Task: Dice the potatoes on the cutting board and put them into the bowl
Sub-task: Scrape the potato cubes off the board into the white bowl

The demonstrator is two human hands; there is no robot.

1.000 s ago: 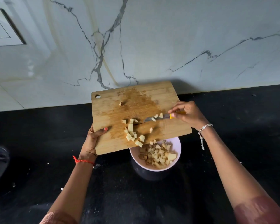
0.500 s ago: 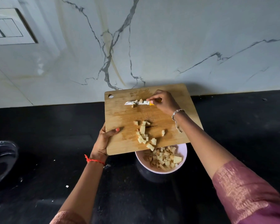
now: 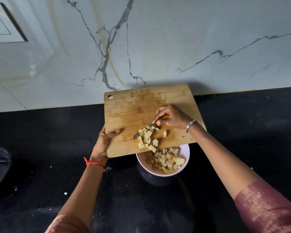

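A single head-worn wide-angle camera looks forward and steeply down at the black bench (image 3: 242,132), close enough that both forearms enter from the bottom edge. The marble wall (image 3: 175,39) fills the upper half, its lines bowed by the lens.

Wood, stone and metal in a kitchen corner

The cutting board (image 3: 133,111) is pale wood, matt, with a darker damp-looking stain. The worktop (image 3: 242,132) is black speckled stone with a dull sheen; the wall (image 3: 175,39) is glossy white veined marble. The knife (image 3: 146,130) has a metal blade and a yellow, probably plastic, handle. The bowl (image 3: 186,152) looks smooth and glossy.
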